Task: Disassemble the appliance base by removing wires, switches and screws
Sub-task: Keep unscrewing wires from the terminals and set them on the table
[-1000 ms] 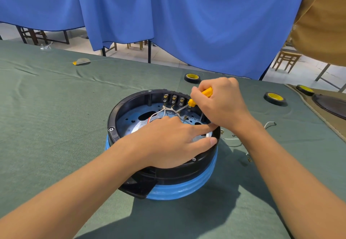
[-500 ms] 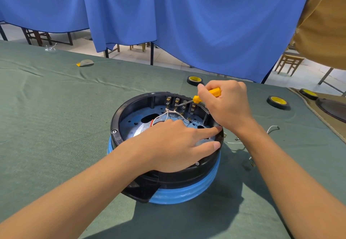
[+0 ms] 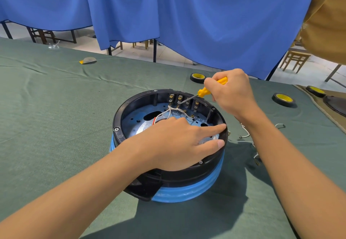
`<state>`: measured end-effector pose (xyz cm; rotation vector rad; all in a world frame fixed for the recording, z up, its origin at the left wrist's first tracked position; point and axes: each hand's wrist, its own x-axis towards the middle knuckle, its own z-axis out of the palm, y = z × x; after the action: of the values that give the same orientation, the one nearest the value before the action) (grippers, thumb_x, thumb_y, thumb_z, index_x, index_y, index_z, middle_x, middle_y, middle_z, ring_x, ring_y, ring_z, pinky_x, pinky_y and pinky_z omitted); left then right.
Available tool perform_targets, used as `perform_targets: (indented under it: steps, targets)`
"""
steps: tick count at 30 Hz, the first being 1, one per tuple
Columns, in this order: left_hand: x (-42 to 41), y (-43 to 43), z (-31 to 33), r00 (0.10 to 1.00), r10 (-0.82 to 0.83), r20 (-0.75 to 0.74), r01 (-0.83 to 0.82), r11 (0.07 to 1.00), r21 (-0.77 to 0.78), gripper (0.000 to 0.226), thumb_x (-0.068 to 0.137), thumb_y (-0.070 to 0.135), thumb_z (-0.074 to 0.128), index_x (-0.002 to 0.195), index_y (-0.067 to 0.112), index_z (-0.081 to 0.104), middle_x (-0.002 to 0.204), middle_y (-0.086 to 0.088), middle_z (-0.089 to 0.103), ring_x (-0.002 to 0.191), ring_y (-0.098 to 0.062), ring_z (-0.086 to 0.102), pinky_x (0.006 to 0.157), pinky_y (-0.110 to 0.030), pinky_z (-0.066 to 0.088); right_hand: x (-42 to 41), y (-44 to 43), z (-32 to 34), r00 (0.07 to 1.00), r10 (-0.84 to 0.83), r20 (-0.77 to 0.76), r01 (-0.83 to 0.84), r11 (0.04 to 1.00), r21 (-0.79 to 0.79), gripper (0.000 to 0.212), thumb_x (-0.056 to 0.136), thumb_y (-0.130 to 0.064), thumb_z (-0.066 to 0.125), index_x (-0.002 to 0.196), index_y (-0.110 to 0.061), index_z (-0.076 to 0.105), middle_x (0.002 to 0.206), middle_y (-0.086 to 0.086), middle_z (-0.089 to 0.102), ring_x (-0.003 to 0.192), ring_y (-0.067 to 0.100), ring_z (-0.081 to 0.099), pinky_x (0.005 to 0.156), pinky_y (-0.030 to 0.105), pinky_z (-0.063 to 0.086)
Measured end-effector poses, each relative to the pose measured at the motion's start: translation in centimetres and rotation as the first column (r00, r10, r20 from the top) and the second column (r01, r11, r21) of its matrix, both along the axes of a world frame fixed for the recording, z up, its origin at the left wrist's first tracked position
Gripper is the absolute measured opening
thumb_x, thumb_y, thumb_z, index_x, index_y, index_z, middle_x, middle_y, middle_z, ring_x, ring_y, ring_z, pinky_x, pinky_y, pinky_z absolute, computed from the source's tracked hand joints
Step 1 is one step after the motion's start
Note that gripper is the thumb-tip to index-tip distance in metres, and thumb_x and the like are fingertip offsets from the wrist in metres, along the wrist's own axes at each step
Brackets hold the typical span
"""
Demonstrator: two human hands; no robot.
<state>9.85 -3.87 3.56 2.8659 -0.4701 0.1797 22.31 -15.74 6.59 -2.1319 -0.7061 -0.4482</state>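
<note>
In the head view, a round appliance base (image 3: 168, 184) of black plastic with a ribbed blue band is seen at the middle of the green-clothed bench (image 3: 56, 107). The left hand (image 3: 174, 141) is laid flat across its rim, grip wide, nothing held. A yellow-handled screwdriver (image 3: 204, 91) is clasped in the grip of the right hand (image 3: 232, 94), its metal tip set at the far switches (image 3: 178, 98), above thin white wires (image 3: 169, 111). Print on the far tape rolls (image 3: 197, 77) cannot be read.

Looked like a makeshift workshop: green-clothed table (image 3: 56, 107), blue curtain (image 3: 187, 23) hung as partition, tape roll (image 3: 197, 77) lying loose, wooden chair (image 3: 294, 59) beyond.
</note>
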Motion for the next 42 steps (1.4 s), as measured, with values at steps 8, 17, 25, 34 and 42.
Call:
perform_targets:
  steps: [8, 17, 25, 34, 42]
  targets:
    - [-0.1, 0.0, 0.1, 1.0, -0.01, 0.012, 0.01, 1.0, -0.007, 0.052, 0.094, 0.066, 0.014, 0.146, 0.057, 0.015, 0.059, 0.0, 0.056, 0.063, -0.017, 0.052, 0.057, -0.03, 0.032, -0.3, -0.3, 0.2, 0.998, 0.03, 0.054, -0.027, 0.998, -0.054, 0.035, 0.086, -0.019, 0.06, 0.06, 0.002, 0.066, 0.054, 0.024, 0.057, 0.048, 0.017, 0.04, 0.049, 0.022, 0.033]
    - [0.0, 0.1, -0.2, 1.0, -0.013, 0.022, 0.013, 1.0, -0.005, 0.051, 0.094, 0.067, 0.012, 0.145, 0.059, 0.011, 0.069, 0.001, 0.058, 0.077, -0.026, 0.053, 0.073, -0.041, 0.042, 1.8, 2.2, 3.1, 0.994, 0.102, -0.031, -0.105, 0.984, -0.144, 0.033, 0.079, -0.015, 0.059, 0.064, 0.015, 0.055, 0.055, 0.021, 0.043, 0.057, 0.022, 0.032, 0.053, 0.022, 0.032]
    - [0.0, 0.2, -0.1, 1.0, -0.025, 0.015, 0.026, 0.999, -0.022, 0.052, 0.096, 0.065, 0.015, 0.147, 0.055, 0.014, 0.066, 0.001, 0.059, 0.073, -0.023, 0.055, 0.071, -0.039, 0.044, 4.0, 2.4, 2.4, 0.974, 0.12, -0.19, -0.113, 0.992, 0.048, 0.03, 0.079, -0.01, 0.059, 0.056, 0.005, 0.047, 0.055, 0.014, 0.04, 0.05, 0.024, 0.042, 0.052, 0.031, 0.035]
    - [-0.1, 0.0, -0.1, 1.0, -0.026, 0.015, 0.026, 0.999, -0.021, 0.051, 0.097, 0.063, 0.016, 0.147, 0.055, 0.014, 0.066, -0.001, 0.059, 0.074, -0.025, 0.056, 0.067, -0.039, 0.04, 1.2, 0.7, 0.5, 0.997, 0.072, 0.039, -0.073, 0.997, 0.022, 0.031, 0.083, -0.013, 0.06, 0.062, 0.009, 0.062, 0.057, 0.033, 0.052, 0.051, 0.027, 0.035, 0.05, 0.032, 0.033]
    - [-0.1, 0.0, 0.0, 1.0, -0.015, 0.009, 0.016, 1.0, -0.024, 0.052, 0.096, 0.063, 0.016, 0.147, 0.054, 0.017, 0.062, -0.001, 0.056, 0.069, -0.022, 0.055, 0.065, -0.037, 0.042, 1.0, -0.2, -0.2, 0.981, 0.157, 0.116, -0.158, 0.987, 0.005, 0.034, 0.092, -0.018, 0.062, 0.063, -0.002, 0.07, 0.055, 0.024, 0.058, 0.049, 0.03, 0.045, 0.049, 0.024, 0.033]
